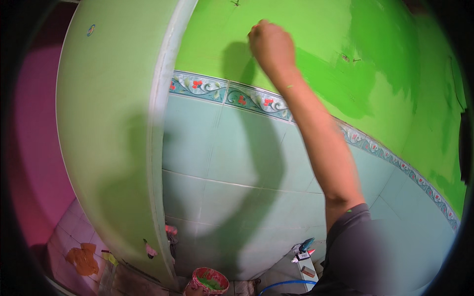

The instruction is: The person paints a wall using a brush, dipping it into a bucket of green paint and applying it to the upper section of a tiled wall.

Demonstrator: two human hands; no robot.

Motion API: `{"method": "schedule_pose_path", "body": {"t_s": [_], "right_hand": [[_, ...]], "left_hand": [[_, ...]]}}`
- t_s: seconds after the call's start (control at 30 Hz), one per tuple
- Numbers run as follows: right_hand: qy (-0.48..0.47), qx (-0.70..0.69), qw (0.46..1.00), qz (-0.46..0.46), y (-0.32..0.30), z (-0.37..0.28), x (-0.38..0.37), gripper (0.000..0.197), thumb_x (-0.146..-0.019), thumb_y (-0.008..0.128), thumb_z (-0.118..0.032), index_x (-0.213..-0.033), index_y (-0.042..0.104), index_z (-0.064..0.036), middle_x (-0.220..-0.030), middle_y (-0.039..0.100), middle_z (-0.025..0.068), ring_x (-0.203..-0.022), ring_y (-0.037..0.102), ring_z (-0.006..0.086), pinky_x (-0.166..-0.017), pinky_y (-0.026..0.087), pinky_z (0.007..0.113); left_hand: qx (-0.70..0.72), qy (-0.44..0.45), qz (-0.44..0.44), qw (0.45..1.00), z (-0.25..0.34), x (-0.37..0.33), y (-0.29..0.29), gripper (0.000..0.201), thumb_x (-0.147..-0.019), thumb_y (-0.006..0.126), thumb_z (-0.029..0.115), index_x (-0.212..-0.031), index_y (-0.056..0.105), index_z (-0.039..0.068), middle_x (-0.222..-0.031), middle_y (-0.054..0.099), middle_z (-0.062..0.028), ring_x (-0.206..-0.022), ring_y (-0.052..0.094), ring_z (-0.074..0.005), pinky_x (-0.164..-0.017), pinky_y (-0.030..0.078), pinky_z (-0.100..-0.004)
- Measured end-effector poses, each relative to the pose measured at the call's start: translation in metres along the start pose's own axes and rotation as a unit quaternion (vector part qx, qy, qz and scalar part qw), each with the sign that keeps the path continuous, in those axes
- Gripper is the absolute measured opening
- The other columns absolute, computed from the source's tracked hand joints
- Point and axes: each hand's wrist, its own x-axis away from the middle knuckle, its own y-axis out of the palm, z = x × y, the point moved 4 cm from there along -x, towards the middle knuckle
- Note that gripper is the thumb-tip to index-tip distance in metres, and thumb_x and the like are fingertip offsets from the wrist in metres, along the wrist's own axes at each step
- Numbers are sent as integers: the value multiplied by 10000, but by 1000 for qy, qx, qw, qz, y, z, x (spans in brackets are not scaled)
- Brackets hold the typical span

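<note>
My right arm reaches up across the view, and my right hand (272, 48) is closed in a fist close to the bright green painted wall (316, 29). Whatever the fist holds is hidden behind the fingers. Darker green patches of paint (326, 84) spread over the lighter green to its right. Low at the bottom edge, a part of my left hand (194, 291) grips the side of a red-pink paint bucket (223, 277). Green paint (211, 283) shows inside the bucket, with red smears on its inner wall.
A flowered tile border (256, 102) runs below the paint, above pale blue-green tiles (237, 148). At left stands a pale green door (108, 123). An orange cloth (83, 259) lies on the floor. Small items rest on a white ledge (307, 278) beside a blue hose (284, 283).
</note>
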Motion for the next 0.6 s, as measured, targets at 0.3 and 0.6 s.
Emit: {"method": "schedule_pose_path", "body": {"t_s": [0.3,0.6], "right_hand": [[99,-429,895,-71,11,139,-14,274,-892,648,-224,-1017,659,20,-874,706,122,-749,697,170,-637,543,271],[-204,64,976,-50,-6,151,41,220,-907,535,-157,-1126,563,-163,-816,562,64,-741,601,267,-585,485,393]], "left_hand": [[43,135,84,986,-51,-46,26,257,-851,635,274,-997,579,71,-788,591,-69,-684,568,-201,-623,468,-374],[33,178,58,982,-67,-65,23,278,-878,648,340,-853,579,71,-714,573,-41,-607,534,-168,-559,435,-342]]}}
